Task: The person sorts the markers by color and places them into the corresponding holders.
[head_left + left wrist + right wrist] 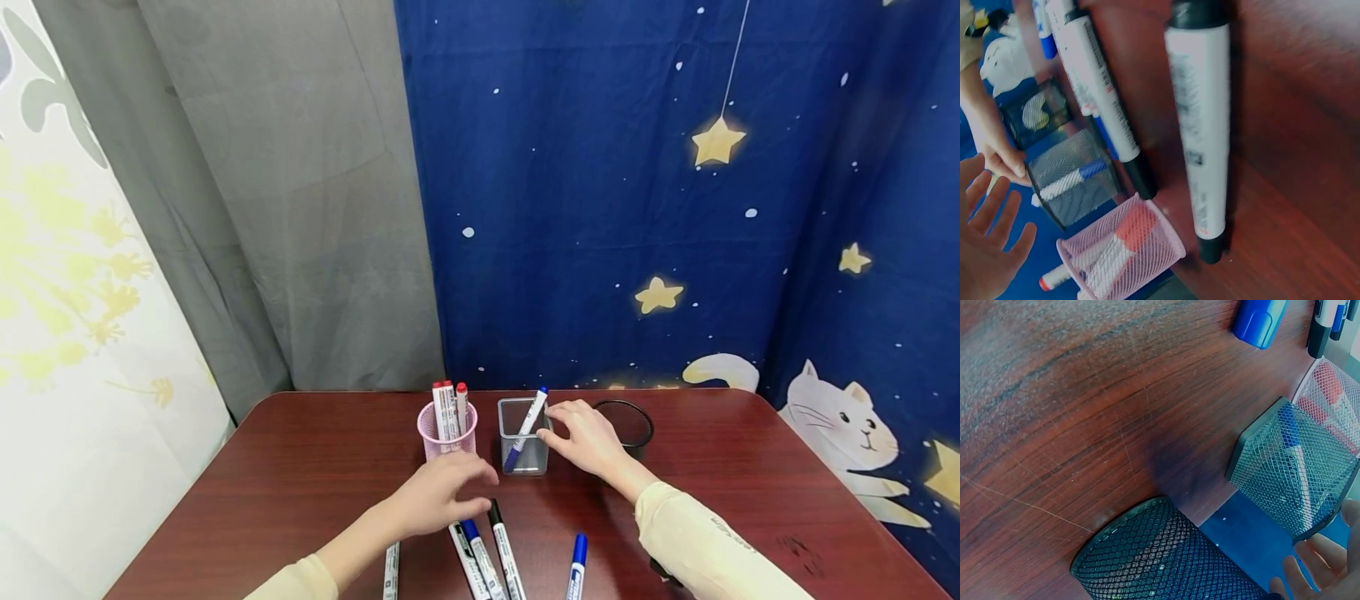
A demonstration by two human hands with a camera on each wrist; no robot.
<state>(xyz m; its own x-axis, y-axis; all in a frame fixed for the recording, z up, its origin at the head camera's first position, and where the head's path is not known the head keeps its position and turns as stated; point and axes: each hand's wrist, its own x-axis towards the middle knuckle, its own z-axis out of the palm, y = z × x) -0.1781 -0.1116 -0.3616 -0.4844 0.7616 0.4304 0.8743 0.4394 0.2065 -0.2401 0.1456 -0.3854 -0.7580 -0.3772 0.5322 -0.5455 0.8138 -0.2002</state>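
Note:
My right hand (588, 437) is at the right side of a square grey mesh pen holder (525, 458), fingertips right at its rim. A blue-capped marker (527, 429) leans inside that holder, its cap at the bottom. My left hand (442, 493) hovers, fingers spread and bent, holding nothing, in front of a pink mesh cup (427, 427) with several red markers (448, 412). Below the left hand lie a black-capped marker (506, 550), a blue-capped marker (486, 567) and another black marker (467, 558). In the left wrist view, the left fingers (997, 219) show extended.
A round black mesh cup (626, 423) stands behind the right hand, shown close in the right wrist view. One blue marker (577, 571) lies at the front, between the forearms. Another black marker (392, 571) lies left. Curtains hang behind the brown table (315, 467).

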